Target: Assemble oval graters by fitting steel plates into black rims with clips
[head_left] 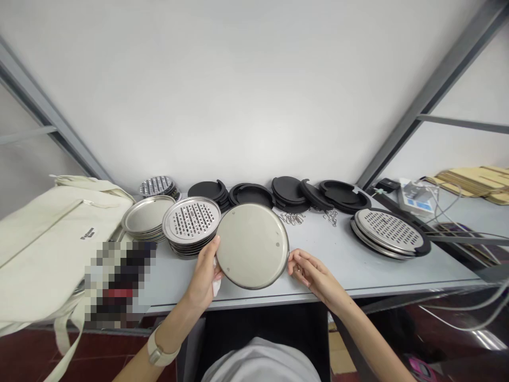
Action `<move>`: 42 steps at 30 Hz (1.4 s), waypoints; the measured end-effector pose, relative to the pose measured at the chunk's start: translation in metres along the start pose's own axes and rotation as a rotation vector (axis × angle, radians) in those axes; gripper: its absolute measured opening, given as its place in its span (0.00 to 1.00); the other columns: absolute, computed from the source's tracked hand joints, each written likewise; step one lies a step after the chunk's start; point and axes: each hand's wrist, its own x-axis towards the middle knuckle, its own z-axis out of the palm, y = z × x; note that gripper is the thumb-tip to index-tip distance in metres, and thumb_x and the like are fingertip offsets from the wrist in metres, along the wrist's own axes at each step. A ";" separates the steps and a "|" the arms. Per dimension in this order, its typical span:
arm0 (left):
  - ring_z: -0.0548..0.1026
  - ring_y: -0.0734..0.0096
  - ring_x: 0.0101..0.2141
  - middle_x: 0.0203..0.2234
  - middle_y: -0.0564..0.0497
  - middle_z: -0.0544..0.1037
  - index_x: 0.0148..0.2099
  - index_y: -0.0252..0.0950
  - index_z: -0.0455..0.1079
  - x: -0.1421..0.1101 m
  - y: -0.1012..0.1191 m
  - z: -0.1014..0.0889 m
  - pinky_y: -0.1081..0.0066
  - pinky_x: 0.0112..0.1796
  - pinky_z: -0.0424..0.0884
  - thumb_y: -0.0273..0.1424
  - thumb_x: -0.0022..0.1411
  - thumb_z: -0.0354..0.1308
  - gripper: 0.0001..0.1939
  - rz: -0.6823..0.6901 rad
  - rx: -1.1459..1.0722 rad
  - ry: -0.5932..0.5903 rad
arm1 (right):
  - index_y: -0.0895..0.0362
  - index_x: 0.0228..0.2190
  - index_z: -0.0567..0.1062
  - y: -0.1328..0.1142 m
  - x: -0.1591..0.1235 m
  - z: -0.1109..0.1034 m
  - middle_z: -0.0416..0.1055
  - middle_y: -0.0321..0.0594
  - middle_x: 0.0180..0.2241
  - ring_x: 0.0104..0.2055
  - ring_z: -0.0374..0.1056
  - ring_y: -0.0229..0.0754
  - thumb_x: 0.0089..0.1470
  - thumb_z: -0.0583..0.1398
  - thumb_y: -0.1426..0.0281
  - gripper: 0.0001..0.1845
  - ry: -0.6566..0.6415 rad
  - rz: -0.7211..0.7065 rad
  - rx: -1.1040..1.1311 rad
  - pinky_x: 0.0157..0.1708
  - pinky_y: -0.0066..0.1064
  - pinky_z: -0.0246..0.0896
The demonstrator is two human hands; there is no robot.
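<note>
My left hand (203, 278) grips the left edge of a round, plain metal plate (252, 246), held tilted up above the table's front. A bit of white cloth or tissue (216, 281) shows under those fingers. At the plate's right edge is my right hand (312, 271), its fingers curled; something small and shiny shows at them, too small to name. Just behind my left hand stands a stack of round metal grater plates (191, 220). Farther left is a stack of plain round metal plates (148, 215).
Black round holders (250, 196) line the wall, with wire clips (292, 217) before them. Grater plates in a black holder (389, 233) lie at right. A cream bag (59, 239) covers the left end. Cables and a box (417, 196) sit beyond the right frame.
</note>
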 end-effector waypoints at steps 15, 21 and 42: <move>0.45 0.87 0.17 0.18 0.61 0.53 0.31 0.34 0.61 0.003 -0.004 0.000 0.84 0.14 0.43 0.48 0.53 0.63 0.22 -0.015 0.001 -0.044 | 0.57 0.32 0.70 0.001 -0.001 -0.002 0.67 0.35 0.28 0.20 0.46 0.29 0.61 0.55 0.57 0.16 -0.046 -0.008 0.014 0.21 0.28 0.34; 0.45 0.87 0.16 0.18 0.62 0.52 0.32 0.34 0.61 0.004 -0.006 0.001 0.85 0.13 0.44 0.47 0.52 0.64 0.22 -0.008 -0.011 -0.044 | 0.57 0.32 0.70 0.000 -0.001 -0.002 0.67 0.35 0.28 0.20 0.47 0.30 0.60 0.55 0.56 0.17 -0.046 0.000 0.003 0.22 0.28 0.35; 0.43 0.88 0.16 0.17 0.63 0.50 0.31 0.34 0.61 0.006 -0.007 0.001 0.85 0.13 0.46 0.47 0.53 0.64 0.22 -0.009 0.006 -0.087 | 0.58 0.33 0.70 0.004 0.000 -0.005 0.67 0.36 0.29 0.20 0.48 0.29 0.62 0.54 0.59 0.15 -0.076 -0.021 0.006 0.22 0.29 0.35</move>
